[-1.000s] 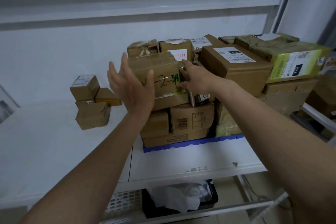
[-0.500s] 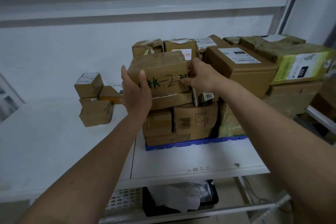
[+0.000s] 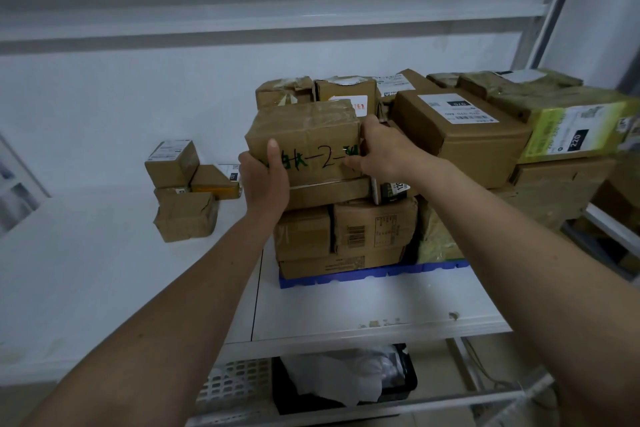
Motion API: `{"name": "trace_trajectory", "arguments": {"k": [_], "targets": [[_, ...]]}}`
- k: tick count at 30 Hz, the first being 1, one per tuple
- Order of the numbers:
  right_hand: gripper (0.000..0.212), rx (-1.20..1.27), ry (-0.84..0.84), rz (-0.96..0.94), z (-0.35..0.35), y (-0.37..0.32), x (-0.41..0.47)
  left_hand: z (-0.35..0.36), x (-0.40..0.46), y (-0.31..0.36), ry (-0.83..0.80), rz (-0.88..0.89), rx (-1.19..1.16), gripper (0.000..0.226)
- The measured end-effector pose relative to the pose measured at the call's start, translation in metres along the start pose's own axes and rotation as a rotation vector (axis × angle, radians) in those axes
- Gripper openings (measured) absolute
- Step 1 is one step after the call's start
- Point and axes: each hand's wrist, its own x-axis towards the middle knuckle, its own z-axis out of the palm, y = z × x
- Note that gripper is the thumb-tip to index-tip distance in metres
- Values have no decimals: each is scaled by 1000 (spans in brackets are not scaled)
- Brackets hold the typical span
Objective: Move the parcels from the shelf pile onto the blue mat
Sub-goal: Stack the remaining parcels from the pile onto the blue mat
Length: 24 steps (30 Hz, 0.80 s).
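A brown taped parcel (image 3: 308, 135) with green and black handwriting sits on top of a stack of cardboard parcels. My left hand (image 3: 265, 180) grips its lower left corner, thumb on the front face. At its right end my right hand (image 3: 379, 151) holds it with fingers curled round the edge. The stack stands on a blue mat (image 3: 370, 272) whose front edge shows under the boxes. A small pile of parcels (image 3: 183, 191) lies on the white shelf (image 3: 104, 270) to the left.
Larger boxes, one with a white label (image 3: 460, 135) and a green-wrapped one (image 3: 571, 128), crowd the right side. A shelf upright (image 3: 554, 7) rises at the back right. Below the shelf sit a black crate (image 3: 346, 381) with white wrapping and a white perforated basket (image 3: 235, 388).
My left hand has moved in from open air and closed on the parcel's left corner. My right hand has stayed at the parcel's right end.
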Motion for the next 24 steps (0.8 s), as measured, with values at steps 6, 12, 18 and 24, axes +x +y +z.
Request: {"name": "trace_trajectory", "arguments": {"k": [6, 12, 18, 24], "targets": [[50, 12, 0, 18, -1, 0, -1, -6, 1, 2, -96, -20, 12, 52], [28, -402, 162, -45, -11, -14, -12, -19, -6, 8, 101, 283, 273, 59], [25, -371, 35, -370, 17, -45, -20, -37, -17, 9, 91, 770, 643, 39], [33, -287, -49, -482, 55, -55, -14, -69, -21, -12, -68, 779, 805, 36]]}}
